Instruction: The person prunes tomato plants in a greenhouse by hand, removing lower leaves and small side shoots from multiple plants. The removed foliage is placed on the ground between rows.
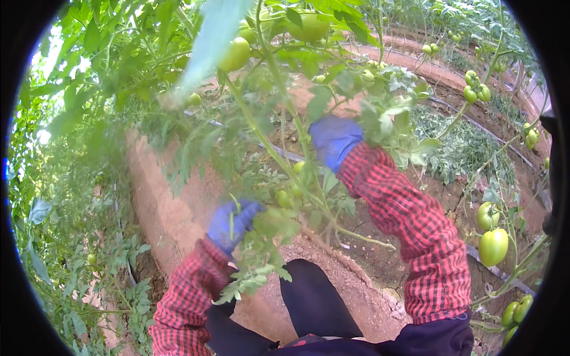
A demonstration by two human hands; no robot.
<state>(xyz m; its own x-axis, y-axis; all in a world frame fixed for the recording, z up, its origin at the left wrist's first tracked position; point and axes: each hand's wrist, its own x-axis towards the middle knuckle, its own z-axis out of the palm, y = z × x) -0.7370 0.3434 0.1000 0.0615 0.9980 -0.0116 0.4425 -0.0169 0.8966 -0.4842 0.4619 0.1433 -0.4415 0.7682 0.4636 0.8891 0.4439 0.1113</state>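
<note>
My left hand (231, 224), in a blue glove, is closed around a cut-looking tomato leaf stalk (232, 220). Green leaflets (262, 253) hang beside that hand, over the dark-trousered knees. Further up and to the right, my right hand (336, 140) wears a blue glove too and is blurred. It reaches in among tomato leaves, close to the plant's main stem (291, 109); its fingers are turned away and hidden, so its grip does not show. Between the hands, small green tomatoes (283, 198) sit low by a second slanting stem (256, 129).
Large green tomatoes (234, 54) hang overhead, near a blurred leaf (213, 40) close to the camera. At right, more green tomatoes (493, 247) hang above a drip line (494, 269). Plucked leaves (463, 142) lie on the soil. Dense foliage (80, 213) lines the left side.
</note>
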